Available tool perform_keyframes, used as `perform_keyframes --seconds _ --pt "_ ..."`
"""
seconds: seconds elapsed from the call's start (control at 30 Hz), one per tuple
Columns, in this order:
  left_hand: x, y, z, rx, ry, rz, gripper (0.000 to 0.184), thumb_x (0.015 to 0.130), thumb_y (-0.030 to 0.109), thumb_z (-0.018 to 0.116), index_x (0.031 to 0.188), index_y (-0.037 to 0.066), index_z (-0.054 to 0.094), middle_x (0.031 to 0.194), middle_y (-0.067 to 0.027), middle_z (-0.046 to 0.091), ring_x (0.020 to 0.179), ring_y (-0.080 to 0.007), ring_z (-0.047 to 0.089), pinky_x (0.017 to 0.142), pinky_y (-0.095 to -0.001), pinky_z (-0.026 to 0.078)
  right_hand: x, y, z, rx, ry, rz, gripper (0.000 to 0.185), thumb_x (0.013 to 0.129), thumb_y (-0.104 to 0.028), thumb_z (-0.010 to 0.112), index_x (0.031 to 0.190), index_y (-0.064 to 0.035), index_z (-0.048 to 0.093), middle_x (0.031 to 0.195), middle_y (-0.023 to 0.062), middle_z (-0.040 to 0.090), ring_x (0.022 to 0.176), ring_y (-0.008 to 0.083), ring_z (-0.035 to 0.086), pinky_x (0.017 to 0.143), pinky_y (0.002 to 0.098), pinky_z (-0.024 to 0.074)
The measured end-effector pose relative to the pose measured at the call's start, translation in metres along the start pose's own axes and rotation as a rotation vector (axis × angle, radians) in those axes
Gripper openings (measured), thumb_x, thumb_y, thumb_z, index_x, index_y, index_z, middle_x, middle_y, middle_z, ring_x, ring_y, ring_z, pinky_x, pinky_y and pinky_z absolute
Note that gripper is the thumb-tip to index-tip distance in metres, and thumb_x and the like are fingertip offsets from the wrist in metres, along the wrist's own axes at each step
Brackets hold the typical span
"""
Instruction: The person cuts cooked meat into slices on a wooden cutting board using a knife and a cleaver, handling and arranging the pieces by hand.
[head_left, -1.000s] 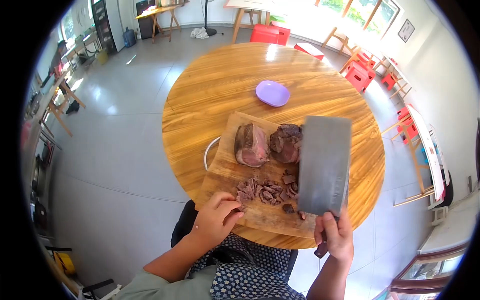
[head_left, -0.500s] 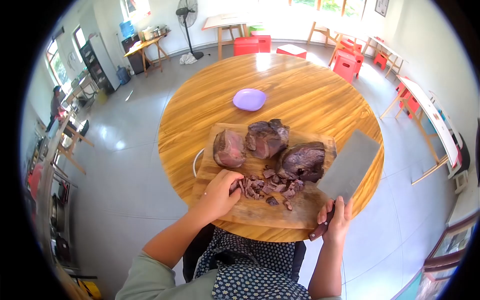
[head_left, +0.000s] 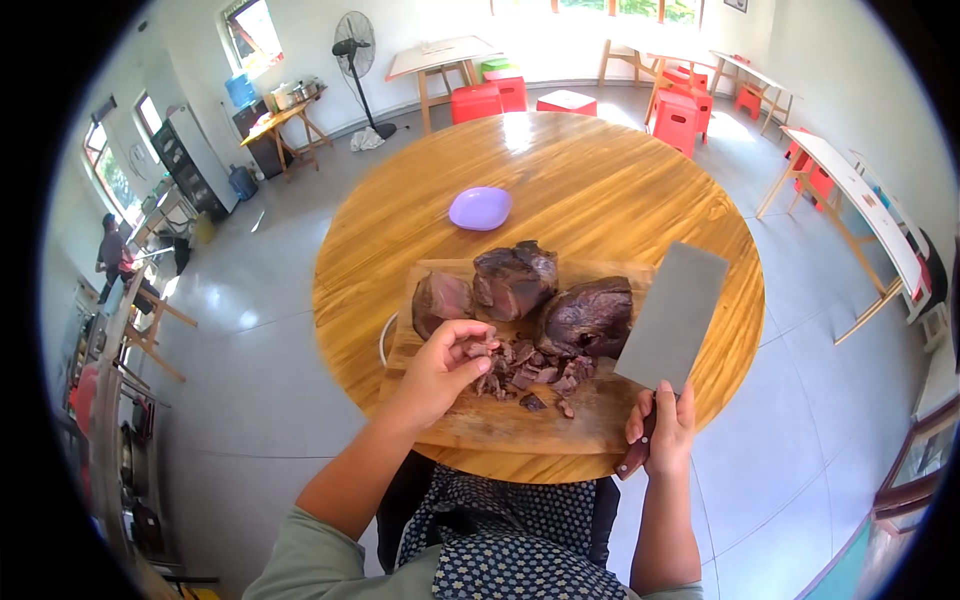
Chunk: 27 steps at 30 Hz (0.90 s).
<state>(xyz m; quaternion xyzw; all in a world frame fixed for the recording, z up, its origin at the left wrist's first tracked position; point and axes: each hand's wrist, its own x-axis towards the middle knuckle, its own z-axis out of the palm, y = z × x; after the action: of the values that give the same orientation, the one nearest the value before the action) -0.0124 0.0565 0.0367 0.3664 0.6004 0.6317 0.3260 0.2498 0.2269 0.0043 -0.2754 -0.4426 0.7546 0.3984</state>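
The round surface (head_left: 600, 190) is honey-brown, streaked with darker grain; the cutting board (head_left: 560, 435) is a duller tan; the meat chunks (head_left: 590, 315) are dark brown — the leftmost shows a dusky pink face; the chopped meat (head_left: 530, 368) mixes purplish brown and pink; the plate (head_left: 480, 208) is plain lilac; the cleaver (head_left: 678, 315) pairs a grey blade with a reddish-brown handle (head_left: 634, 458); the apron (head_left: 520, 570) is navy — scattered with small pale flowers; the sleeve (head_left: 310, 555) is grey-green.
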Motion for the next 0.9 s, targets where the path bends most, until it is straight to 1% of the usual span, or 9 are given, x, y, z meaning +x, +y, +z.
perform_keyframes --seconds 0.13,0.2,0.23,0.27,0.33,0.37,0.5,0.67,0.9 --pt "-0.010 -0.002 -0.009 -0.055 -0.035 0.022 0.037 0.099 -0.008 0.056 0.133 0.003 0.050 0.133 -0.0073 0.059 0.123 -0.0160 0.059 0.107 -0.0319 0.046 0.001 0.002 -0.001 0.010 -0.011 -0.019 0.013 0.110 -0.020 0.042 0.119 -0.0109 0.042 0.078 0.0046 0.047 0.050 0.0131 0.048 0.043 0.0271 0.0441" --pt "-0.014 -0.001 -0.018 0.223 -0.089 0.027 0.034 0.098 -0.007 0.057 0.131 0.003 0.053 0.137 -0.0074 0.057 0.124 -0.0162 0.059 0.106 -0.0321 0.047 0.000 -0.001 0.001 0.013 -0.016 0.006 0.013 0.109 -0.017 0.043 0.120 -0.0108 0.041 0.076 0.0048 0.048 0.051 0.0139 0.048 0.044 0.0280 0.0431" --pt "-0.019 0.008 -0.019 0.484 -0.061 -0.001 0.032 0.095 -0.004 0.064 0.125 0.003 0.055 0.140 -0.0101 0.055 0.122 -0.0197 0.061 0.103 -0.0331 0.052 0.000 -0.001 0.001 0.013 -0.008 0.000 0.013 0.109 -0.018 0.043 0.120 -0.0108 0.041 0.076 0.0047 0.048 0.051 0.0139 0.048 0.044 0.0279 0.0431" --pt "-0.022 0.008 -0.021 0.486 -0.048 -0.003 0.032 0.095 -0.004 0.064 0.125 0.003 0.055 0.140 -0.0101 0.055 0.122 -0.0197 0.061 0.103 -0.0331 0.052 0.000 0.000 0.000 0.013 -0.002 -0.004 0.013 0.109 -0.018 0.043 0.120 -0.0108 0.041 0.076 0.0046 0.048 0.051 0.0138 0.048 0.044 0.0279 0.0432" --pt "-0.028 0.006 -0.024 0.732 0.004 0.249 0.028 0.089 0.001 0.073 0.112 0.000 0.057 0.135 -0.0143 0.059 0.109 -0.0255 0.067 0.091 -0.0336 0.057 0.001 0.002 -0.001 0.004 -0.013 -0.001 0.013 0.109 -0.019 0.043 0.120 -0.0108 0.041 0.076 0.0042 0.048 0.051 0.0130 0.048 0.044 0.0270 0.0430" --pt "-0.030 0.003 -0.024 0.681 0.034 0.240 0.029 0.086 0.003 0.076 0.106 0.001 0.056 0.135 -0.0151 0.058 0.107 -0.0303 0.066 0.089 -0.0340 0.058 0.001 0.002 0.000 -0.005 0.000 -0.002 0.014 0.109 -0.019 0.043 0.120 -0.0108 0.041 0.076 0.0040 0.048 0.051 0.0126 0.048 0.044 0.0265 0.0429" --pt "-0.042 0.003 -0.025 0.745 0.030 0.171 0.030 0.088 0.004 0.076 0.113 0.001 0.060 0.138 -0.0137 0.056 0.113 -0.0259 0.067 0.091 -0.0335 0.060 0.000 -0.001 0.002 -0.033 0.015 -0.002 0.013 0.109 -0.020 0.044 0.118 -0.0103 0.042 0.077 0.0037 0.049 0.052 0.0118 0.049 0.044 0.0256 0.0429" --pt "-0.048 -0.005 -0.027 0.928 0.011 0.295 0.024 0.091 0.007 0.071 0.114 0.002 0.066 0.116 -0.0137 0.066 0.099 -0.0267 0.070 0.081 -0.0344 0.056 -0.001 -0.002 0.002 -0.048 0.012 -0.007 0.012 0.109 -0.020 0.044 0.113 -0.0095 0.041 0.078 0.0042 0.049 0.052 0.0121 0.049 0.044 0.0259 0.0432" --pt "-0.050 0.024 -0.021 0.756 0.179 0.276 0.019 0.091 0.004 0.070 0.110 0.001 0.066 0.101 -0.0124 0.070 0.096 -0.0265 0.069 0.083 -0.0343 0.055 0.001 -0.002 -0.001 -0.062 0.020 -0.002 0.010 0.109 -0.018 0.044 0.108 -0.0095 0.039 0.079 0.0060 0.051 0.053 0.0142 0.050 0.044 0.0270 0.0433"
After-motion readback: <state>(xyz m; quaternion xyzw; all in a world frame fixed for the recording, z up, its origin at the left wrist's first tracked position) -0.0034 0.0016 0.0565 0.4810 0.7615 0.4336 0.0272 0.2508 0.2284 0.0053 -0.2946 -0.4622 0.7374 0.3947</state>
